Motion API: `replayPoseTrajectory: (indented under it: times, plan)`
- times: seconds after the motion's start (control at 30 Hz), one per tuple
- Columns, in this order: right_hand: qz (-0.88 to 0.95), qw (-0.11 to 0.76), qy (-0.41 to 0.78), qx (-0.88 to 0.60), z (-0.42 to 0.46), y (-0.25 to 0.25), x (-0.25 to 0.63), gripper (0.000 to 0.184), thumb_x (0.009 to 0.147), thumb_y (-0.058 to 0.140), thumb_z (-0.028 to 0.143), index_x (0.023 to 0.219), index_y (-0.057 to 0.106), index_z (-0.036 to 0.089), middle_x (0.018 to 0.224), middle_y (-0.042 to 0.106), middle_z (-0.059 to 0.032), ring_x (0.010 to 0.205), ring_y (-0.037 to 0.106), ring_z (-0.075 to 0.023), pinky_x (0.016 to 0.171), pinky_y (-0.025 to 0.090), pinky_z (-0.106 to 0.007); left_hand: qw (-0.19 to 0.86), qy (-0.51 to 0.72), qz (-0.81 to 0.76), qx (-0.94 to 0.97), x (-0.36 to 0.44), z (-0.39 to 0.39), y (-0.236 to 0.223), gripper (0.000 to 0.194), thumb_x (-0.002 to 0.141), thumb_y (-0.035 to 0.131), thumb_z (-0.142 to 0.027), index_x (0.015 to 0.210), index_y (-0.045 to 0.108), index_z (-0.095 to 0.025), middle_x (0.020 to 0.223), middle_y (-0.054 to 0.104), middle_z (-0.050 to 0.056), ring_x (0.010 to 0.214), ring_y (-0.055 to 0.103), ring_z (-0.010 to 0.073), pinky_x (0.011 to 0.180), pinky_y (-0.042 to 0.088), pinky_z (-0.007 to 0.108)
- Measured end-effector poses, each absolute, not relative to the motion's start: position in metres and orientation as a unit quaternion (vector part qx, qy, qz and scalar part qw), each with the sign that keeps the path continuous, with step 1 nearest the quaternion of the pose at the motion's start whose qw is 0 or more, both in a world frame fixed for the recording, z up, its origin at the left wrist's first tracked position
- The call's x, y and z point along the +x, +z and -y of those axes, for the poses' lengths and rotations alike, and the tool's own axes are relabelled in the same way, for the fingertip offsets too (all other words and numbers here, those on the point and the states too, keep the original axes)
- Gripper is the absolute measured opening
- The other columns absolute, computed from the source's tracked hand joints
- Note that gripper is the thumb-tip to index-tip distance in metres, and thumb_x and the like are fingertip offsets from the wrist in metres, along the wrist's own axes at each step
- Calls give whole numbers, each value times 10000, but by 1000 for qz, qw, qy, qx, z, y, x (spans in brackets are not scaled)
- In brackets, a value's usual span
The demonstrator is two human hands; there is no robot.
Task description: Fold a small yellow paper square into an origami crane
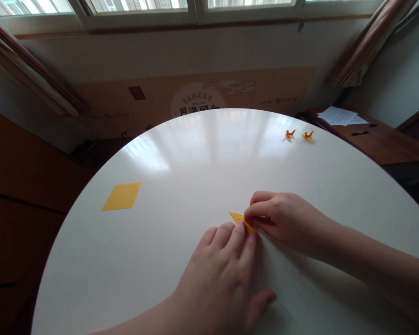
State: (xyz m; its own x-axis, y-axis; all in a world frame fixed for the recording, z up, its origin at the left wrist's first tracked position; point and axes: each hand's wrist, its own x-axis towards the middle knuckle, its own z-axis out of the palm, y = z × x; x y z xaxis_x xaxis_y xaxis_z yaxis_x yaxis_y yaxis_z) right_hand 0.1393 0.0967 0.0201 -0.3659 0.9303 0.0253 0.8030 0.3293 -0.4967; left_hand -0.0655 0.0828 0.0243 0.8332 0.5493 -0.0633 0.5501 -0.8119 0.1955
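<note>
A small folded piece of yellow origami paper (236,217) lies on the white table, with one pointed corner sticking out to the left. My left hand (223,260) lies palm down over its near side. The fingertips press on the paper and the thumb is stretched out to the right. From the right, my right hand (282,216) pinches the paper's right part, thumb and fingers closed together. Much of the paper is hidden beneath the fingers of both hands.
A flat yellow paper sheet (123,196) lies at the table's left. Two folded paper birds (290,135) stand near the far right edge. The round white table (195,172) is bounded by a wall and window. Beyond it, a brown desk (398,142) bears white papers (340,116).
</note>
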Motion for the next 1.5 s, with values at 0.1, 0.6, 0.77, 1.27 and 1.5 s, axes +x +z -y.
replayPoseTrajectory:
  times: [0.1,0.6,0.77,1.27,1.5]
  plan:
    - [807,154,204,-533,-97,20,140,202,910,576,182,839,758,233,882,691,-3,701,627,-126,661,413,-245,103,1,-289,952,-66,-82,25,706,905,512,-581,1424,487,-104,1394,563,153,1210,488,342,1038,397,495]
    - [831,125,206,-502,-99,24,144,207,923,553,165,803,718,204,861,681,1,696,615,-128,630,386,-243,95,-21,-289,952,-65,-85,27,733,883,571,-547,1454,451,-104,1447,528,145,1239,471,339,1028,403,497]
    - [842,100,199,-492,-96,28,145,231,928,533,143,796,714,200,841,674,-5,658,604,-123,598,368,-243,105,-39,-288,951,-65,-85,31,726,885,566,-541,1454,451,-103,1454,523,147,1233,477,336,1020,416,504]
    - [838,72,239,-485,-87,36,154,234,891,543,107,776,714,218,810,674,3,668,604,-128,594,385,-229,105,-34,-283,953,-67,-84,34,676,885,569,-556,1415,472,-148,1467,510,141,1260,478,340,1016,429,515]
    - [825,135,259,-483,-94,32,157,209,881,560,95,841,733,205,857,695,-20,696,630,-131,640,434,-220,104,-43,-276,955,-68,-86,37,643,885,568,-554,1381,490,-152,1436,530,147,1244,493,341,1000,443,504]
